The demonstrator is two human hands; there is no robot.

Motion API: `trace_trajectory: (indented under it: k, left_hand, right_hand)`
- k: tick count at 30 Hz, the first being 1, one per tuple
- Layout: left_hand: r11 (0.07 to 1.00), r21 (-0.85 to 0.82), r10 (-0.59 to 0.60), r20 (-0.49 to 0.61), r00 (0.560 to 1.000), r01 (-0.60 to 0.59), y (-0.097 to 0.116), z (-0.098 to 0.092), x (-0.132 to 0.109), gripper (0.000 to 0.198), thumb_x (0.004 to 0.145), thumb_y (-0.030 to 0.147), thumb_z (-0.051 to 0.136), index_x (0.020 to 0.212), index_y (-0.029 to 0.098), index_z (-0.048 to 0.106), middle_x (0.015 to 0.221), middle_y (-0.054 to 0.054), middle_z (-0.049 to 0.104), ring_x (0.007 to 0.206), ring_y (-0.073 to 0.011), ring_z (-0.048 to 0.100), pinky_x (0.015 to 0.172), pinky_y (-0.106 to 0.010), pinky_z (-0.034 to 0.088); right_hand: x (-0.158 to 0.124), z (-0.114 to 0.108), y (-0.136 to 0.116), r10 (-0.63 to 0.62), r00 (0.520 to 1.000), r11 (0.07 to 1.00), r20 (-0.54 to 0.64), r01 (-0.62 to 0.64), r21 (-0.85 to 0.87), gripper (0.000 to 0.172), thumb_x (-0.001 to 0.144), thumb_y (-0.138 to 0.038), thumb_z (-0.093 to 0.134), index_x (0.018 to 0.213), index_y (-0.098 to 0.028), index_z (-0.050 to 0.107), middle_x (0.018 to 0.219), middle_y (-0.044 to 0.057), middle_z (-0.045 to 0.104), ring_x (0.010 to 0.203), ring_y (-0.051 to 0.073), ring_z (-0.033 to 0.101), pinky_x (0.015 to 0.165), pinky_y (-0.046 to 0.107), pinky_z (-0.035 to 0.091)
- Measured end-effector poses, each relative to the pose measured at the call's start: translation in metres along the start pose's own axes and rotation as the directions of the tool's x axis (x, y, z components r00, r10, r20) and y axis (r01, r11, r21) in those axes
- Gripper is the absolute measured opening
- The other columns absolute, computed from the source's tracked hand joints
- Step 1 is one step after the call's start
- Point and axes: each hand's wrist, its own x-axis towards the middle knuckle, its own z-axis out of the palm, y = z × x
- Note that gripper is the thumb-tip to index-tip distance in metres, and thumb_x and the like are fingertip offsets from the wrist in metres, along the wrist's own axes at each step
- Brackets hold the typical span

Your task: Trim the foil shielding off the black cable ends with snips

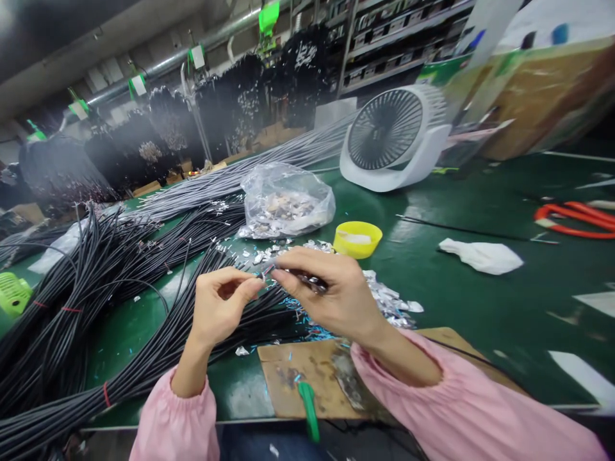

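My left hand point(223, 304) is closed in a pinch, thumb against forefinger, at a small cable end point(268, 271) with thin wires showing. Close on its right, my right hand point(336, 288) is closed too, fingertips at the same wires. A dark, shiny object point(312, 282) lies inside the curled right fingers; its kind is mostly hidden. Below and behind the hands, black cables point(192, 307) lie in a thick bundle. Silver foil scraps point(389, 298) and blue wire bits point(317, 331) are strewn beside the right hand.
A clear bag of scraps point(288, 205), a yellow ring-shaped container point(358, 240) and a white fan point(394, 137) stand beyond the hands. Orange-handled tool point(576, 219) and white crumpled piece point(480, 255) lie at right. At the front edge are a stained board point(283, 368) and green handle point(308, 410).
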Motion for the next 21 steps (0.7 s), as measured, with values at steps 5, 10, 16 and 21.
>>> trace_trajectory:
  k: [5,10,16,21]
  left_hand:
    - [0.999,-0.014,-0.031,0.006,1.000,0.031,0.003,-0.002,0.001,0.019,0.070,0.029,0.065,0.060,0.013,0.068,0.052,-0.002,0.062,0.047,-0.0108,0.052,0.045,-0.020,0.038]
    - [0.998,-0.034,-0.052,0.044,0.998,0.054,0.001,-0.003,0.000,0.017,0.069,0.027,0.066,0.058,0.014,0.065,0.050,0.000,0.059,0.045,-0.0090,0.048,0.044,-0.019,0.035]
    - [0.990,0.000,0.142,0.024,0.990,-0.142,-0.004,-0.001,-0.002,0.017,0.068,0.024,0.071,0.058,0.016,0.061,0.053,0.003,0.053,0.049,-0.0067,0.043,0.046,-0.019,0.031]
    - [0.909,0.233,0.372,-0.084,0.924,-0.345,-0.007,-0.002,-0.004,0.010,0.072,0.017,0.069,0.064,0.016,0.063,0.058,0.004,0.053,0.052,-0.0063,0.045,0.047,-0.018,0.032]
  right_hand:
    - [0.001,-0.002,0.000,-0.051,0.999,0.999,-0.014,0.051,-0.004,0.011,0.077,-0.009,0.057,0.077,-0.017,0.064,0.069,0.005,0.068,0.059,0.011,0.061,0.054,0.021,0.049]
    - [0.001,0.001,-0.003,0.151,0.988,0.979,-0.014,-0.147,0.139,0.008,0.071,-0.013,0.059,0.067,-0.018,0.063,0.060,0.002,0.063,0.048,0.009,0.052,0.045,0.021,0.042]
    - [0.002,0.009,-0.002,0.642,0.675,0.445,0.363,-0.714,0.541,0.028,0.058,-0.040,0.070,0.061,-0.017,0.055,0.040,-0.007,0.040,0.032,0.004,0.027,0.032,0.019,0.021]
    - [0.005,0.004,-0.004,0.591,0.748,0.592,0.302,-0.656,0.468,0.042,0.065,-0.056,0.065,0.058,-0.017,0.052,0.040,-0.008,0.035,0.033,0.004,0.027,0.033,0.020,0.019]
